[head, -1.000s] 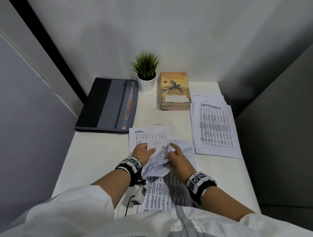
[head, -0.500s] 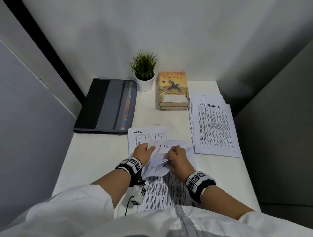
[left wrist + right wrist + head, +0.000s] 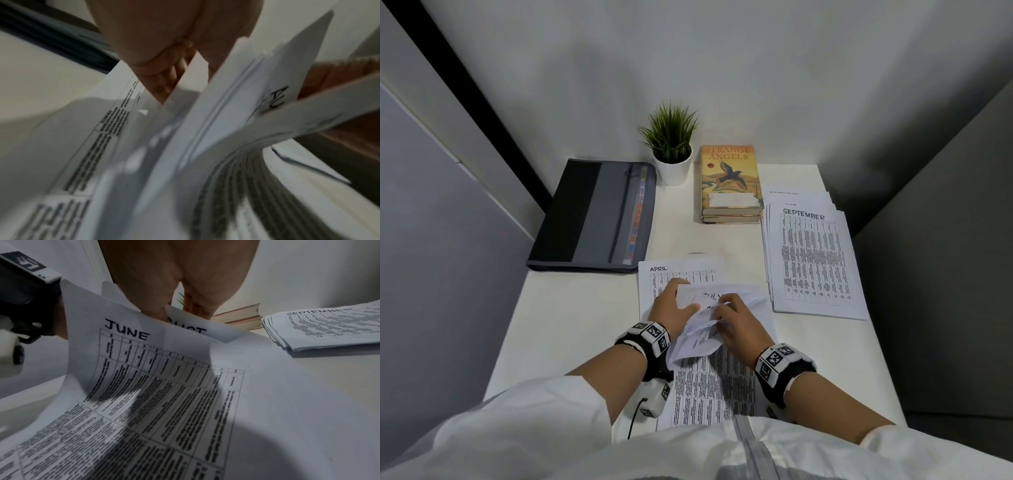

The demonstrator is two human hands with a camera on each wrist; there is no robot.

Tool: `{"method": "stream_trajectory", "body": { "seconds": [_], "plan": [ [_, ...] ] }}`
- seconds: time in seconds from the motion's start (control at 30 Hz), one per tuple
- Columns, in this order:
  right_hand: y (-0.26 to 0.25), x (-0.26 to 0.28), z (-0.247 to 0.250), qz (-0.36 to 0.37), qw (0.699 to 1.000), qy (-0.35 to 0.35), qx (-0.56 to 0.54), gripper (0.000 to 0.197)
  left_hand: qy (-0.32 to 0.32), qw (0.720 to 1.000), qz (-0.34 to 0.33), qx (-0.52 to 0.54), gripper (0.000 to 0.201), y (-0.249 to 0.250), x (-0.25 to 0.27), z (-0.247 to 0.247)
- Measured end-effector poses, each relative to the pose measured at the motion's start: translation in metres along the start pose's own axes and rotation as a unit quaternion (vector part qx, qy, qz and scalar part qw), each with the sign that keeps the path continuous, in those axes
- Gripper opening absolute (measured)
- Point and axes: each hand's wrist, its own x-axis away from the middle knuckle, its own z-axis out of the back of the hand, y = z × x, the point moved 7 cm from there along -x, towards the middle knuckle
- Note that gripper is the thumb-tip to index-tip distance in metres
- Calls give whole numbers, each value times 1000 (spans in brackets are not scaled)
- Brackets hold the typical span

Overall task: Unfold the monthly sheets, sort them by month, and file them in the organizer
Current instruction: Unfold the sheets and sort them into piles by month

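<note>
Counter (image 3: 571, 308): white, carries everything.
Organizer (image 3: 599, 216): closed, far left.
September stack (image 3: 811, 260): flat, right side.
April sheet (image 3: 674, 274): flat, under both hands.
Folded sheets (image 3: 722, 308): bunched mid-counter.
Left hand (image 3: 671, 306): grip pinches the bundle's left edge.
Right hand (image 3: 736, 322): grip pinches its sheets.

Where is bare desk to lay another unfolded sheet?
Bare desk lies left of the April sheet, in front of the organizer. A narrower strip runs between the books and April. The right side is crowded by the September stack.
</note>
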Motion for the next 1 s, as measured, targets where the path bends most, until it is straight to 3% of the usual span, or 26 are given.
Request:
{"method": "stream_trajectory", "body": {
  "seconds": [0.1, 0.17, 0.27, 0.37, 0.53, 0.63, 0.73, 0.83, 0.93, 1.0],
  "plan": [
    [-1, -1, 0, 7, 1000, -3, 3, 14, -39, 993, -82, -78, 64, 11, 0, -1],
    [-1, -2, 0, 8, 1000, -5, 3, 14, -56, 985, -110, -121, 45, 15, 0, -3],
    [-3, -1, 2, 9, 1000, -6, 22, 10, -61, 982, -88, -156, 20, 16, -1, -2],
    [-9, -1, 5, 31, 996, -16, 78, 10, -38, 990, -67, -121, 25, 16, -2, 1],
    [-20, -6, 12, 46, 988, -70, 127, 14, 6, 983, -98, -157, 16, 29, 6, 13],
    [-25, -7, 17, 42, 989, -69, 123, 15, -9, 995, -81, -49, 10, 39, 15, 19],
    [-26, -4, 16, 37, 988, -79, 130, 14, 34, 995, -90, 26, 16, 44, 26, 33],
    [-30, -2, 18, 33, 990, -69, 122, 12, 37, 997, -61, -9, 20, 33, 32, 37],
    [-45, -4, 26, 62, 990, -57, 113, 14, 24, 998, -43, -27, 10, 24, 32, 37],
    [-56, -1, 35, 86, 989, -50, 112, 16, 36, 999, -29, -20, 20, 24, 32, 41]
  ]
}}
